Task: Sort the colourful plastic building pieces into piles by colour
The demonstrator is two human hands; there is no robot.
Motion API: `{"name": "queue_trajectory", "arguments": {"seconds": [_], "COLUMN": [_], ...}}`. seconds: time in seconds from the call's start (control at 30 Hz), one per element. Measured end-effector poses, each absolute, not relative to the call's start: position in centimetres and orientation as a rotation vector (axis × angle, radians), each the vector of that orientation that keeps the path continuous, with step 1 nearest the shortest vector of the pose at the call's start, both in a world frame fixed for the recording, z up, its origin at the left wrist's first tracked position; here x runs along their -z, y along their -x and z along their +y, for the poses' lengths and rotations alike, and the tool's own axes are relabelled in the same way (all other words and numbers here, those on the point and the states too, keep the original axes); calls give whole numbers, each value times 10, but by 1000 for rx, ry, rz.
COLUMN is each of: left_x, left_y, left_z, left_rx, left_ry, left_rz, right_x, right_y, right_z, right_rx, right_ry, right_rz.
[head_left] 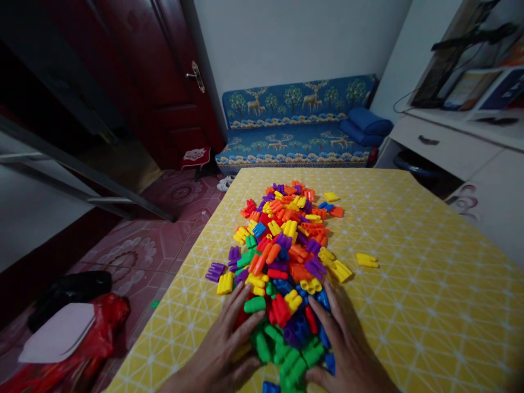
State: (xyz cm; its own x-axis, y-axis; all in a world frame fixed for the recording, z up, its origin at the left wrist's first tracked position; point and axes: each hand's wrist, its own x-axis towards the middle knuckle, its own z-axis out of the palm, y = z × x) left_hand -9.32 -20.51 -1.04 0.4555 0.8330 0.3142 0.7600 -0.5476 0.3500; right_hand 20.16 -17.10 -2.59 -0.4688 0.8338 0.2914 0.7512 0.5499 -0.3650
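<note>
A long heap of plastic building pieces in red, orange, yellow, green, blue and purple lies on a yellow patterned tablecloth [401, 305]. My left hand [227, 338] rests against the near left side of the heap, fingers spread, beside a green piece [254, 304]. On the near right side, my right hand [341, 338] touches the heap with its fingers apart, next to blue pieces. Between both hands lie green pieces [292, 368] and a red piece [280, 310]. A yellow piece [367, 260] lies apart on the right.
Past the table's far edge stands a blue patterned sofa [286, 144]. A white cabinet [446, 147] is at the right. On the floor at the left are a red bag [108, 319] and a metal ladder-like frame [123, 196].
</note>
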Motion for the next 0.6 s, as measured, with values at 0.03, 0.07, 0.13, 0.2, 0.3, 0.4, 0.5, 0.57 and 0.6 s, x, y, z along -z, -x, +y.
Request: {"name": "queue_trajectory", "arguments": {"seconds": [0.03,0.07,0.13,0.2,0.3,0.4,0.5,0.57,0.6], "left_x": [9,7,5,0,-14,-30,-35,-28,-21], "left_y": [90,88,87,87,84,82,86,95,100], "left_z": [-197,-188,-167,-144,-109,-76,-44,-24,-14], "left_rx": [-728,-770,-835,-865,-854,-837,-862,-880,-890], "left_ry": [-2537,-2542,-2575,-2605,-2512,-2360,-2244,-2108,-2012], "left_rz": [1420,1424,1392,1385,1532,1633,1752,1860,1906], "right_x": [21,16,7,-1,-9,-17,-23,-22,-19], "right_y": [-196,-191,-183,-176,-163,-157,-169,-189,-201], "right_z": [-164,-155,-135,-111,-73,-41,-7,22,39], "right_rx": [-264,-271,-294,-340,-423,-452,-381,-282,-231], "right_ry": [1287,1274,1229,1176,1113,1076,1065,1098,1133], "right_rz": [-2336,-2321,-2291,-2251,-2167,-2136,-2092,-1995,-1933]}}
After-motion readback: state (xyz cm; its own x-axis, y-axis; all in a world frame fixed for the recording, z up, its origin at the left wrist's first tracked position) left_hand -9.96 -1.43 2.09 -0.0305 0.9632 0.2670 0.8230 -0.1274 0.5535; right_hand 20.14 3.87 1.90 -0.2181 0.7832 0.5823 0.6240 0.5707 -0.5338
